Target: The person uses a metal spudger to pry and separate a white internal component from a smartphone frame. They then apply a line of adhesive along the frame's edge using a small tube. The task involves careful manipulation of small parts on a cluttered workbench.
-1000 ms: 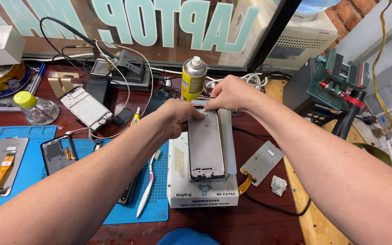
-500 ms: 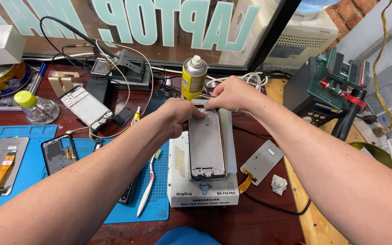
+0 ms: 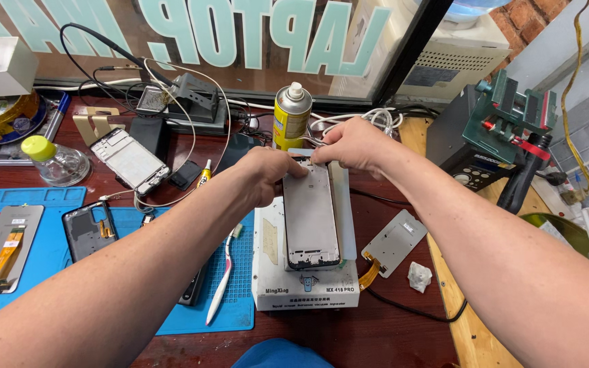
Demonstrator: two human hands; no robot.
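Observation:
A grey phone screen panel (image 3: 310,218) lies lengthwise on a white heating machine (image 3: 305,289) at the middle of the desk. My left hand (image 3: 267,174) grips the panel's far left corner, fingers curled over its edge. My right hand (image 3: 352,143) pinches at the panel's far end, right beside the left hand. The fingertips of both hands hide the panel's top edge.
A yellow spray can (image 3: 292,116) stands just behind the hands. A loose grey panel with an orange flex cable (image 3: 391,244) lies right of the machine. A blue mat (image 3: 42,259) at left holds phone parts and a white toothbrush (image 3: 221,286). A green clamp tool (image 3: 512,116) stands at right.
The hands have shifted slightly at the far end of the panel; the panel stays on the machine.

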